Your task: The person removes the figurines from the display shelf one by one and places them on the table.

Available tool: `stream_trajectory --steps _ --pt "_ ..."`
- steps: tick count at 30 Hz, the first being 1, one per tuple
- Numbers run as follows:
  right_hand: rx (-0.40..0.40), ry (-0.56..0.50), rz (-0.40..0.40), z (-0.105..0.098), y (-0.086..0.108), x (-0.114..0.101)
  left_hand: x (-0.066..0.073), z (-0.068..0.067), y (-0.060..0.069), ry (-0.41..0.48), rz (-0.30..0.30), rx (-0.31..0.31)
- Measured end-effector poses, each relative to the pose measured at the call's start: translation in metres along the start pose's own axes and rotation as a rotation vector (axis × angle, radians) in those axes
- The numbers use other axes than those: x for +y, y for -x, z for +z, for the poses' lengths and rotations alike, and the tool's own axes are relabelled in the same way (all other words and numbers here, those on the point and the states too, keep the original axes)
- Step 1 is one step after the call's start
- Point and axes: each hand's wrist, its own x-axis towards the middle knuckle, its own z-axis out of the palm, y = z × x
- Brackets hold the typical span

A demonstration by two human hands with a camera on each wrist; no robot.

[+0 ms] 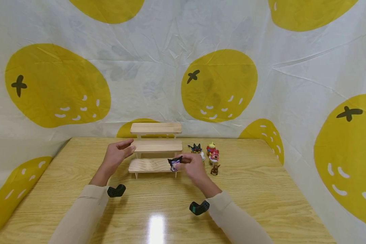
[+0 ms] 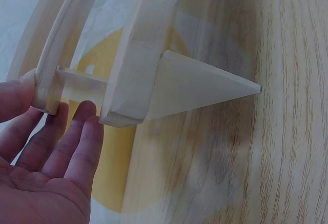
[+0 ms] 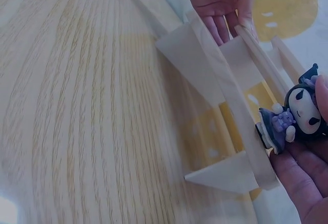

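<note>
A three-tier wooden display stand [image 1: 158,146] stands near the back of the table. My left hand [image 1: 117,154] pinches the left end of its middle tier, the thumb on top and fingers beneath; the left wrist view shows this hand [image 2: 56,167] at the board's edge. My right hand [image 1: 196,168] holds a small figurine [image 1: 174,165] at the right end of the bottom tier [image 1: 149,165]. In the right wrist view the figurine [image 3: 302,112] has a white face, black hood and purple dress. Its base is close to the board; I cannot tell whether they touch.
Right of the stand are several small figurines: a black one [image 1: 196,147], a red one with a yellow top [image 1: 211,147], a pinkish-red bear [image 1: 214,156], a brown one [image 1: 215,169] and a partly hidden white one. A patterned cloth [image 1: 146,81] hangs behind the wooden table [image 1: 247,189].
</note>
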Motion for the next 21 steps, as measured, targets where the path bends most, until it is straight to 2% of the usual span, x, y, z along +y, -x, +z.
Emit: stream_trajectory --steps 7,21 --pt "0.016 0.041 0.004 -0.008 0.003 0.001 -0.001 0.0 0.001 0.008 0.0 -0.001" --pt "0.086 0.045 0.017 -0.022 0.005 0.001 0.001 0.0 0.002 0.008 0.006 -0.008"
